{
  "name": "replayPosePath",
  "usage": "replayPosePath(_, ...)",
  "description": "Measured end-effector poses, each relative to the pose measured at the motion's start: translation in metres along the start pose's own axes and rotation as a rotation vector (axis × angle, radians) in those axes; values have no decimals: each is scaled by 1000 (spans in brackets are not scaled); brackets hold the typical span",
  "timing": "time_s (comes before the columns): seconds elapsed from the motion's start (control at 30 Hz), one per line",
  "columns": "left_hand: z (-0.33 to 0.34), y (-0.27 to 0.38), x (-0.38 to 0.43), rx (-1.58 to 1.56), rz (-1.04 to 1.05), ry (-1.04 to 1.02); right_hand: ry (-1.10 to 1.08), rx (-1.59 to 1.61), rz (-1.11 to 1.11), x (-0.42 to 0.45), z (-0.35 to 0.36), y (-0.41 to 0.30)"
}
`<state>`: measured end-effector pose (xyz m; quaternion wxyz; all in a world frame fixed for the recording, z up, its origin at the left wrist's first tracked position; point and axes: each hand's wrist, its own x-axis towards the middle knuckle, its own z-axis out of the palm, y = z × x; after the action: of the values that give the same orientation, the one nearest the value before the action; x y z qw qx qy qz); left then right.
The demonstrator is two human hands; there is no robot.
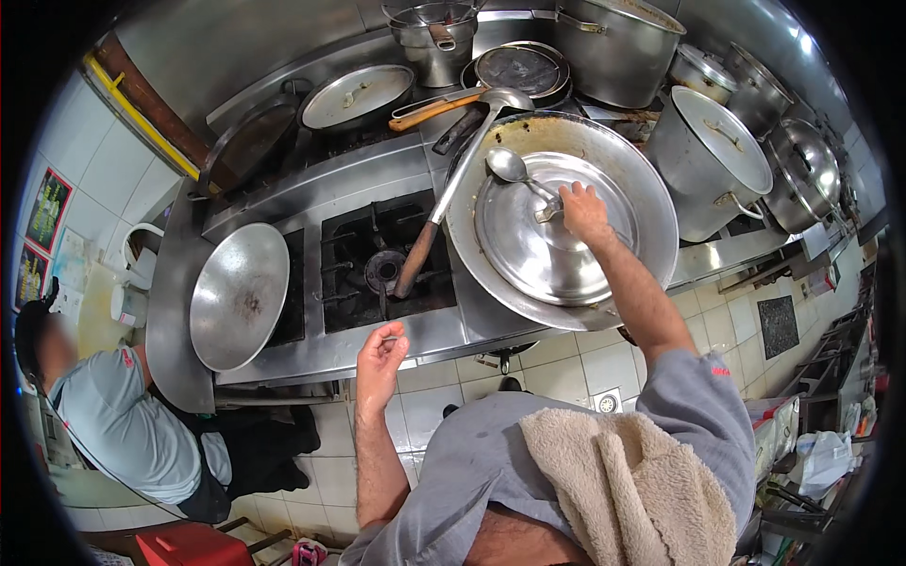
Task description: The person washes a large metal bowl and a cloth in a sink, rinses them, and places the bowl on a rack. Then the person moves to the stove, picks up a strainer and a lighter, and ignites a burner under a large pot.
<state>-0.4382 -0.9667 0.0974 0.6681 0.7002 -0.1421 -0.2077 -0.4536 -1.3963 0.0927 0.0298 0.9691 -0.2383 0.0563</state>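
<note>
My right hand [586, 212] is at the centre of a shiny metal lid [517, 255], at the lid's handle [548, 214] and the end of a metal spoon's [508, 165] handle. Which of these it grips, I cannot tell. The lid lies inside a large, wide metal pan [651, 247] with a stained rim. A long-handled ladle [463, 170] leans across the pan's left rim, its wooden grip over a gas burner [386, 269]. Before the stove's front edge, my left hand [380, 364] hangs in the air, fingers loosely curled and apart, holding nothing.
An empty wok [241, 297] rests left of the burner. Lidded pots [708, 166] stand right of the pan; a tall stockpot [616, 53] and a covered pan [357, 97] sit behind. A person [134, 417] is at the left. A towel [630, 481] hangs over my shoulder.
</note>
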Motion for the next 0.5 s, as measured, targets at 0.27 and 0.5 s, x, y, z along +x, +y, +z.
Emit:
replayPosePath(0.27,13,-18,63,-84,-25,199,-74,-28,-110,22,8,11)
replayPosePath(0.5,25,-22,92,-353,-88,62,-114,69,-46,56,-41,35)
